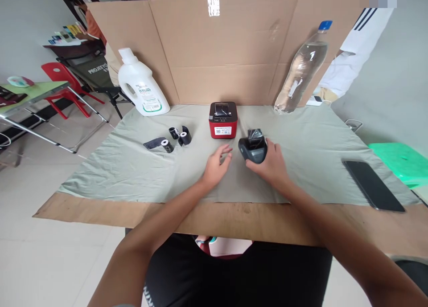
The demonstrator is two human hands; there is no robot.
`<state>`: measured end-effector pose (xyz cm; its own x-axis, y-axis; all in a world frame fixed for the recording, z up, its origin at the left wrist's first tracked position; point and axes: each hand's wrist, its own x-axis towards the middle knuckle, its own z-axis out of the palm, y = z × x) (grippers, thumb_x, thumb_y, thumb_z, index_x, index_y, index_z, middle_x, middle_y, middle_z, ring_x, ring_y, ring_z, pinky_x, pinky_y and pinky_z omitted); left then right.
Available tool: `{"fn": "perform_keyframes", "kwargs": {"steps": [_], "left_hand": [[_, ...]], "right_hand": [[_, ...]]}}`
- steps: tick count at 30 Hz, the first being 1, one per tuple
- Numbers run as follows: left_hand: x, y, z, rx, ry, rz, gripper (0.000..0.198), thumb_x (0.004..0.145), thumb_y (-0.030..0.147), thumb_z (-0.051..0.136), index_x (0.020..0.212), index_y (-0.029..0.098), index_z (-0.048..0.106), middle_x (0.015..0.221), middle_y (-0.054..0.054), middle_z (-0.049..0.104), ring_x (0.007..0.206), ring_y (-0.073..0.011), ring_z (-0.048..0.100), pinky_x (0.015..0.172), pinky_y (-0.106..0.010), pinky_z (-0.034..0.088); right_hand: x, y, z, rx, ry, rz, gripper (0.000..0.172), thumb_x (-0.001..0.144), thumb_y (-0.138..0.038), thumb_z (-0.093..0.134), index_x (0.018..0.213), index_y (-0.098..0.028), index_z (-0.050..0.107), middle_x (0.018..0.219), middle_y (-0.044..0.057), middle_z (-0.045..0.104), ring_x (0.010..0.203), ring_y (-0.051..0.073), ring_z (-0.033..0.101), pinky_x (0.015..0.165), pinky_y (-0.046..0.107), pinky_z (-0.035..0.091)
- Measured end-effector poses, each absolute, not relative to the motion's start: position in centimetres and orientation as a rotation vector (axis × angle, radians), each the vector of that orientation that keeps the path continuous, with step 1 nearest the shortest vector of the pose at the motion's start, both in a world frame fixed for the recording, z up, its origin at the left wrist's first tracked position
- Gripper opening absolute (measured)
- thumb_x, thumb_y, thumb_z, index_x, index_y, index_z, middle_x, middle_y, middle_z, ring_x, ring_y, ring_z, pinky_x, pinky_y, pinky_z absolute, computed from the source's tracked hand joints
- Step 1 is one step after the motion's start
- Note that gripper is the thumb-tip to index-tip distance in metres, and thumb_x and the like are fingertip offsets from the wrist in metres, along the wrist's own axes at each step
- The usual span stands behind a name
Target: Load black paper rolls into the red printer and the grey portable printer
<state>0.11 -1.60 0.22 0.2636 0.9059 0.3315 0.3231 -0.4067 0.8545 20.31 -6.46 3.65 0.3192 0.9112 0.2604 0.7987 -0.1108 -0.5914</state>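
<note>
My right hand (269, 162) grips a small black printer-like device (253, 146) just above the grey-green cloth (301, 142), a shiny dark film on its top. My left hand (217, 164) hovers beside it on the left, fingers spread and holding nothing. Behind both hands a red and black mini printer (223, 120) stands on the cloth. To the left lie three small black paper rolls (174, 139), one partly unrolled.
A white detergent jug (140, 86) and a clear plastic bottle (302, 68) lean at the cardboard screen (230, 44). A black phone (372, 184) lies at the right. A green stool (401, 160) stands right; a folding table and red chair (63, 86) left.
</note>
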Motion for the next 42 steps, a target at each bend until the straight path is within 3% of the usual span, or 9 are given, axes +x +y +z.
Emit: {"fn": "perform_keyframes", "kwargs": {"steps": [3,6,8,13,17,22,27,37,42], "left_hand": [[0.8,-2.8,0.5,2.033,1.028,0.933,0.048,0.104,0.037,0.049,0.147,0.019,0.055,0.156,-0.012,0.057,0.148,-0.0262,0.052,0.121,-0.044,0.047],[0.9,-3.0,0.5,2.132,1.043,0.802,0.052,0.105,0.035,0.045,0.153,0.016,0.050,0.162,-0.011,0.049,0.155,-0.0254,0.042,0.132,-0.047,0.031],[0.9,-2.8,0.2,2.140,1.066,0.730,0.053,0.105,0.031,0.042,0.155,0.016,0.049,0.162,-0.010,0.049,0.156,-0.0242,0.040,0.133,-0.047,0.029],[1.0,-2.6,-0.5,2.166,1.078,0.703,0.052,0.106,0.029,0.038,0.156,0.020,0.048,0.161,-0.007,0.050,0.153,-0.0223,0.046,0.132,-0.047,0.032],[0.3,-4.2,-1.1,2.316,1.067,0.728,0.051,0.105,0.026,0.037,0.153,0.016,0.051,0.156,-0.010,0.056,0.148,-0.0236,0.052,0.129,-0.049,0.037],[-0.6,-6.0,-1.7,2.409,1.104,0.644,0.052,0.100,0.015,0.040,0.151,0.016,0.053,0.154,-0.011,0.058,0.146,-0.0245,0.054,0.127,-0.050,0.041],[-0.4,-5.6,-1.6,2.352,1.109,0.617,0.058,0.096,0.011,0.043,0.153,0.017,0.052,0.154,-0.010,0.058,0.146,-0.0246,0.054,0.128,-0.049,0.040],[-0.6,-4.3,-1.2,2.187,1.104,0.701,0.060,0.088,0.002,0.046,0.137,0.027,0.070,0.143,0.000,0.067,0.139,-0.0230,0.061,0.131,-0.048,0.038],[-0.7,-3.7,-1.0,2.328,1.099,0.622,0.061,0.085,-0.001,0.043,0.133,0.024,0.072,0.140,-0.003,0.069,0.139,-0.0233,0.061,0.130,-0.051,0.037]], "right_hand": [[18.5,-9.8,2.8,-1.893,-1.553,0.263,0.099,0.069,-0.052,0.075,0.152,-0.013,0.039,0.123,0.017,0.053,0.116,0.039,0.060,0.096,0.054,0.054],[17.5,-11.1,1.6,-1.887,-1.582,0.245,0.106,0.071,-0.055,0.078,0.156,-0.009,0.033,0.122,0.019,0.050,0.116,0.040,0.059,0.099,0.057,0.053],[17.4,-11.3,0.9,-1.879,-1.611,0.237,0.114,0.069,-0.059,0.081,0.158,-0.008,0.030,0.127,0.021,0.048,0.119,0.042,0.058,0.100,0.058,0.053],[18.0,-11.1,0.2,-1.841,-1.642,0.251,0.120,0.066,-0.060,0.086,0.159,-0.009,0.029,0.136,0.025,0.044,0.123,0.044,0.058,0.097,0.059,0.056],[18.5,-10.8,-0.1,-1.733,-1.684,0.224,0.123,0.066,-0.060,0.086,0.161,-0.013,0.024,0.150,0.026,0.039,0.145,0.046,0.041,0.114,0.065,0.043],[18.9,-10.4,-0.2,-1.633,-1.646,0.431,0.127,0.068,-0.058,0.084,0.165,-0.017,0.013,0.166,0.024,0.029,0.158,0.038,0.028,0.126,0.060,0.032],[19.0,-10.5,0.3,-1.650,-1.580,0.532,0.130,0.068,-0.057,0.084,0.166,-0.015,0.010,0.170,0.024,0.028,0.160,0.037,0.026,0.130,0.059,0.027],[19.0,-10.6,0.9,-1.658,-1.552,0.630,0.137,0.065,-0.058,0.086,0.167,-0.011,0.008,0.170,0.026,0.028,0.160,0.041,0.026,0.128,0.061,0.028],[19.0,-10.7,1.0,-1.644,-1.578,0.610,0.134,0.067,-0.057,0.086,0.168,-0.014,0.008,0.172,0.025,0.025,0.160,0.039,0.025,0.129,0.058,0.027]]}}
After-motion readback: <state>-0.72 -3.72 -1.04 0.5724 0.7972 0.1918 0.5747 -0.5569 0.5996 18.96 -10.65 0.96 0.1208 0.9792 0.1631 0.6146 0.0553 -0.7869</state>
